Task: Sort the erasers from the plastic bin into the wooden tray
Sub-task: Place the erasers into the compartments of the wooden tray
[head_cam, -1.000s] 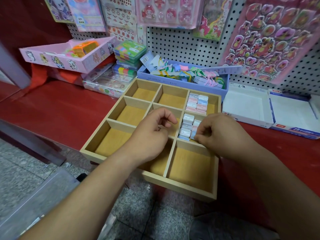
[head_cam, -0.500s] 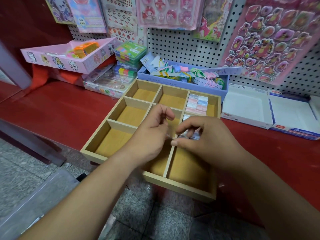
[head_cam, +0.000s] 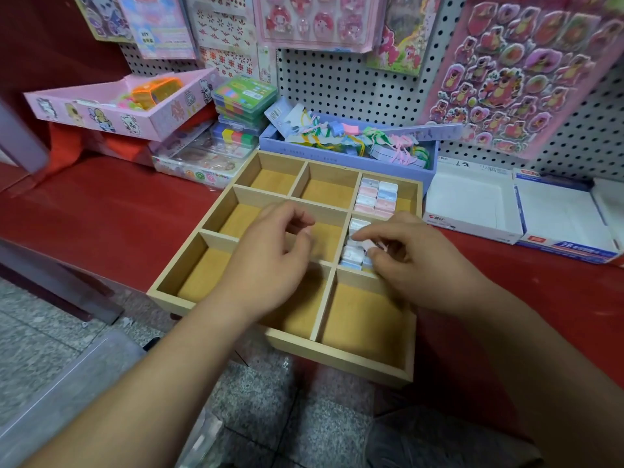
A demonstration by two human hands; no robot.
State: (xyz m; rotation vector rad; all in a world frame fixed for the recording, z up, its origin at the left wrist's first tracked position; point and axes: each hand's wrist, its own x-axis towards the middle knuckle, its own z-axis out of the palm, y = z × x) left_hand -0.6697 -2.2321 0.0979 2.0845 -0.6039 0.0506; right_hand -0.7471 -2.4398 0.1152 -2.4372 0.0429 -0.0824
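The right hand (head_cam: 405, 261) has its thumb and fingertips pinched narrowly on one pale eraser (head_cam: 367, 245). It holds the piece just above the middle compartment of the right-hand column of the wooden tray (head_cam: 337, 355). Directly beneath, a packed row of erasers (head_cam: 349, 256) already fills the left side of that cell. At the hand's twelve o'clock, the far right cell holds a neat double stack of pink and blue erasers (head_cam: 376, 197).

At nine o'clock, near but not touching, the left hand (head_cam: 270, 261) hangs over the centre cell. Its fingers are curled and its back faces the camera, so I cannot tell whether it hides anything. The other six cells show bare wood.

The step in hand looks like placing this eraser into the half-filled middle right cell. The next move calls for turning the piece to match its neighbours and lowering it into the free strip at the row's three o'clock, without knocking the row askew.

Farther out, at seven o'clock by the floor, lies a clear plastic bin (head_cam: 84, 376), its contents not readable. The tray overhangs the red shelf (head_cam: 101, 214). A blue box (head_cam: 347, 153) sits at the tray's twelve o'clock and white cartons (head_cam: 472, 204) at its two.
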